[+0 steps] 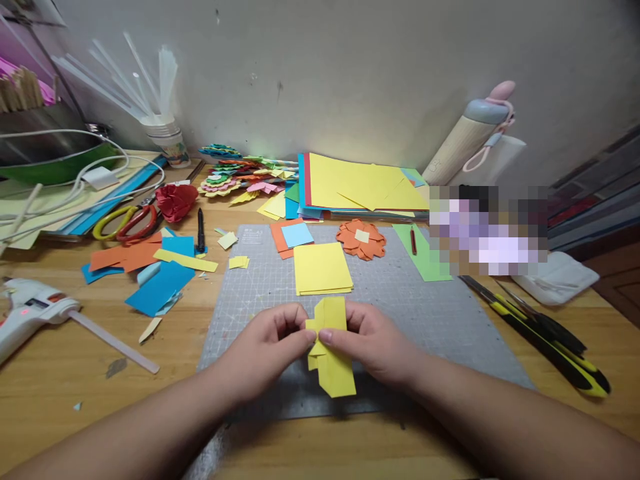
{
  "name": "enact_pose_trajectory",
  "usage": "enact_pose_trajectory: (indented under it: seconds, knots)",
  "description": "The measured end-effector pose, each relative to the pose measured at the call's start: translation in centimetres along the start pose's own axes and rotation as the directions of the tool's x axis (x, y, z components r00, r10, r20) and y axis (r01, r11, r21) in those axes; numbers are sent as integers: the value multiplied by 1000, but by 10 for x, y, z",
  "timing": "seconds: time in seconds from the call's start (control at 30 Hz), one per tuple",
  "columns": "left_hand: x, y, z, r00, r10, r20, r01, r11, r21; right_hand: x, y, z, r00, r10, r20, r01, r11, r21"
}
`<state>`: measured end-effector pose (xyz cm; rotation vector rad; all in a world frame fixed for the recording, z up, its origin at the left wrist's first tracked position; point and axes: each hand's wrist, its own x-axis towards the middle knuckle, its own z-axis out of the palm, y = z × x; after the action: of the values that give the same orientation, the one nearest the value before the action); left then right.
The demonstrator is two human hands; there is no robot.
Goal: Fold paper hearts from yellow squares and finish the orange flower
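Both hands pinch one folded piece of yellow paper above the near part of the grey cutting mat. My left hand grips its narrower left edge between thumb and fingers. My right hand has its thumb on the paper's front, near the middle; its other fingers are behind. Creases and small folded flaps show along the left side of the piece. Just beyond the hands lies a stack of yellow paper squares. An orange paper flower with a pale square at its centre rests behind that stack.
A glue gun and scissors lie left, among orange and blue paper scraps. A yellow-black utility knife lies right. Coloured sheets, a tilted bottle and a cup of clear sticks stand along the wall.
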<state>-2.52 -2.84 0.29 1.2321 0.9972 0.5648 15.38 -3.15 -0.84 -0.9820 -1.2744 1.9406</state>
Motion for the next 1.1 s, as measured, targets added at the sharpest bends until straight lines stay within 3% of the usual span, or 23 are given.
enact_pose_trajectory:
  seconds: [0.13, 0.3, 0.47, 0.73, 0.93, 1.1]
  knots:
    - [1, 0, -1, 999, 1, 43, 1, 999, -39, 0, -2, -2, 1000, 27, -6, -27, 999, 36]
    - [0, -1, 0, 999, 5, 48, -9, 997, 82, -1, -4, 2, 999, 9, -50, -13, 998, -69]
    - [-1, -5, 2, 998, 25, 54, -33, 990, 141, -3, -3, 4, 999, -54, -6, 52, 979, -199]
    - [-3, -7, 3, 999, 12, 51, -18, 991, 134, -2, 1, 6, 997, -68, 49, 77, 969, -233]
    - [-2, -2, 1, 999, 22, -49, -17, 995, 101, -1, -1, 3, 993, -113, 29, 117, 976, -182]
    - [2, -1, -3, 994, 44, -98, -39, 998, 48, 0, -3, 3, 1000, -2, 25, 5, 991, -136]
